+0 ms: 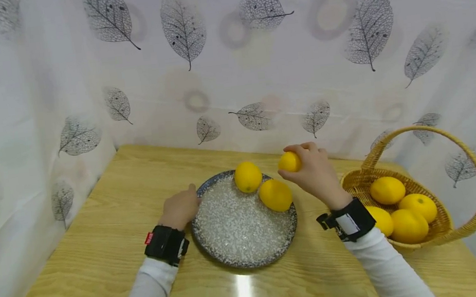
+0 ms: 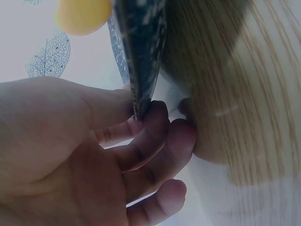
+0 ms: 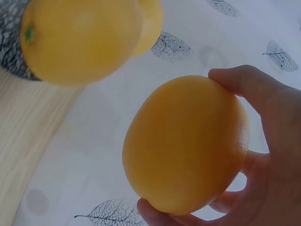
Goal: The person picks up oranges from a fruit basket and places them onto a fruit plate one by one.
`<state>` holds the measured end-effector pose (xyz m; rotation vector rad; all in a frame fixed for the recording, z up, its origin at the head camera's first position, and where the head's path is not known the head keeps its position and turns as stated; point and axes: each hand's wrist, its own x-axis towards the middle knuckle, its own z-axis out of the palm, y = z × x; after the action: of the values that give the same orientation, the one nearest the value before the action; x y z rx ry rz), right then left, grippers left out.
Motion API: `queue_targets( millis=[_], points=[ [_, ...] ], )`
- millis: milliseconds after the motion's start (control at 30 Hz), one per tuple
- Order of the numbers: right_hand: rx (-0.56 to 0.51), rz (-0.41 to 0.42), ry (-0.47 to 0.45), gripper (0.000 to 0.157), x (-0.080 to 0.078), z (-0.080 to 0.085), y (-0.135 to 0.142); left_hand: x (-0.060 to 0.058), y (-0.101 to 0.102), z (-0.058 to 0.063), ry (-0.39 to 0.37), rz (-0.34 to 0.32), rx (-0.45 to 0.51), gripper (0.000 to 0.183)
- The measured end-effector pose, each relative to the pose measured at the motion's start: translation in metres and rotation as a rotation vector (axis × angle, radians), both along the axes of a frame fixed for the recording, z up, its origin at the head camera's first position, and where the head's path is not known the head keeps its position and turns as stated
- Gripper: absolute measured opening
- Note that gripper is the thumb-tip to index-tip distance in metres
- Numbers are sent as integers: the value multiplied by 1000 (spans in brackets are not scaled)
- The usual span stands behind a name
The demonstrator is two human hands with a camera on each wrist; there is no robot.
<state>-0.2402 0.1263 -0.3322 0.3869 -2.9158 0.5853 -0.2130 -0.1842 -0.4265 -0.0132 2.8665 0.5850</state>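
At the left side of a round speckled grey plate (image 1: 238, 231), my left hand (image 1: 180, 209) pinches the rim. In the left wrist view the thumb lies on one face of the plate's edge (image 2: 143, 52) and fingers lie on the other. Above the table, beyond the plate's right rim, my right hand (image 1: 317, 174) holds a smooth oval yellow orange (image 1: 289, 162). The right wrist view shows the thumb and fingers around that orange (image 3: 186, 146). Two more oranges, one rounder (image 1: 248, 177) and one oval (image 1: 275, 195), rest on the plate's upper right part.
To the right stands a wicker basket (image 1: 439, 199) with a tall arched handle, holding several oranges (image 1: 410, 225). The wooden table (image 1: 111, 236) meets a pale leaf-printed curtain (image 1: 220, 72) at the back and sides.
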Motion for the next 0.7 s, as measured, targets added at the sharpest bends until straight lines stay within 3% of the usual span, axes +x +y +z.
queue_targets(
  millis=[700],
  points=[
    [-4, 104, 25, 59, -5, -13, -69, 2, 2, 1, 7, 7, -9, 54]
  ],
)
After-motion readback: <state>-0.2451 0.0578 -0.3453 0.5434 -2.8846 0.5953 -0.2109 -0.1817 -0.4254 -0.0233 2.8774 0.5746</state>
